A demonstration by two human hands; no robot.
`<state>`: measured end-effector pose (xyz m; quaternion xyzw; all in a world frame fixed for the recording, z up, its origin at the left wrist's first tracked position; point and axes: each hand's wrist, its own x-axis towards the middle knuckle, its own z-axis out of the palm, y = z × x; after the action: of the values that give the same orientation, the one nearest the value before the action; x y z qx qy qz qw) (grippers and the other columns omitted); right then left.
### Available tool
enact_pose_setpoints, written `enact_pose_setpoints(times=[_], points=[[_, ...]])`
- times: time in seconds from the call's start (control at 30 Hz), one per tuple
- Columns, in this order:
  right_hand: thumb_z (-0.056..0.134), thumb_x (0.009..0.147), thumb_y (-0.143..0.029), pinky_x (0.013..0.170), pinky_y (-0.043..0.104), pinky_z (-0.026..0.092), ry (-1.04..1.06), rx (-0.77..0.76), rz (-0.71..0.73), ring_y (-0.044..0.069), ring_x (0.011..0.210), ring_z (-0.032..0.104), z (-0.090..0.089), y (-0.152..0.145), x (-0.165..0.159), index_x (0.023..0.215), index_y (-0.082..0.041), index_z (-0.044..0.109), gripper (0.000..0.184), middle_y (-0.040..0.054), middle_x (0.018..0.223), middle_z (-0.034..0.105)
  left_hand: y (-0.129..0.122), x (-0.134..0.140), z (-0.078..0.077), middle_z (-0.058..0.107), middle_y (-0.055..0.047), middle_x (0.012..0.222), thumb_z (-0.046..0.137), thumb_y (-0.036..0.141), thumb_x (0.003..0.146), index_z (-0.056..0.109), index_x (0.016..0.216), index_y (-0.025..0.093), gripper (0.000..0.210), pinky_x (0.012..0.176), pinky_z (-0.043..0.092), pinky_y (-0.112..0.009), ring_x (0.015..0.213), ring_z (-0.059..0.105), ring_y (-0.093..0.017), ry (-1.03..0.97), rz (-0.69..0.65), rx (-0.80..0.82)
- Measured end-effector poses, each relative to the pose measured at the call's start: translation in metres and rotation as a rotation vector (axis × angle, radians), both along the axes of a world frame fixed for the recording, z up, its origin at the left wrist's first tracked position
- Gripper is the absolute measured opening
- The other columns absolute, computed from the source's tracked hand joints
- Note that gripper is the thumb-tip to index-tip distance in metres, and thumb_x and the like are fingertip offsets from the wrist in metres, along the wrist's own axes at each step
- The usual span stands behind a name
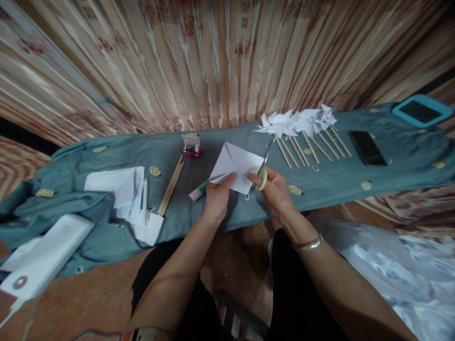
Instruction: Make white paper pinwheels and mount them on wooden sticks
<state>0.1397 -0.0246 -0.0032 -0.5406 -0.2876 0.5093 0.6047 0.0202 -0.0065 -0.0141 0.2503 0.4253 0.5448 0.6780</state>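
Note:
A square of white paper (241,163), with a slit running in from its upper left corner, is held above the cloth. My left hand (219,195) pinches its lower left edge between thumb and fingers. In my right hand (275,188) is a pair of scissors (264,173) with a pale green handle, blades pointing up and away along the paper's right side. My right thumb is in or against the handle loop and near the paper. Partly under the paper and my left hand lies a green and white tube (199,190).
White paper pinwheels (298,122) on sticks lie at the back right, beside a dark phone (367,148) and a blue-framed device (422,111). Leftward are a red box of small pieces (192,147), wooden sticks (171,185), paper sheets (115,187), a white pen-like stick (145,201) and a white power bank (50,253).

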Motion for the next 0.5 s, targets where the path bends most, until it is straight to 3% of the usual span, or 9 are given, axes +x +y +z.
enact_pose_setpoints(times=[0.27,0.5], points=[[0.084,0.048,-0.040,0.059,0.030,0.050,-0.036,-0.009,0.017,0.018,0.068,0.065,-0.0014,-0.0031,-0.0016,0.062,-0.023,0.063,0.031,-0.0015,0.064,0.069,0.0011,-0.0039,0.0005,0.074,-0.006,0.089,0.082,0.028,0.054,0.071,0.078,0.018,0.029,0.074,0.053,-0.031,0.085,0.069,-0.022,-0.014,-0.016,0.013],[0.085,0.048,-0.043,0.058,0.030,0.048,-0.032,-0.001,0.048,0.017,0.064,0.062,-0.0029,-0.0053,-0.0047,0.064,-0.023,0.063,0.033,-0.0013,0.062,0.067,0.0036,-0.0060,0.0007,0.074,-0.005,0.082,0.083,0.024,0.053,0.071,0.076,0.015,0.028,0.072,0.052,-0.030,0.074,0.067,-0.018,-0.024,0.024,0.032]])
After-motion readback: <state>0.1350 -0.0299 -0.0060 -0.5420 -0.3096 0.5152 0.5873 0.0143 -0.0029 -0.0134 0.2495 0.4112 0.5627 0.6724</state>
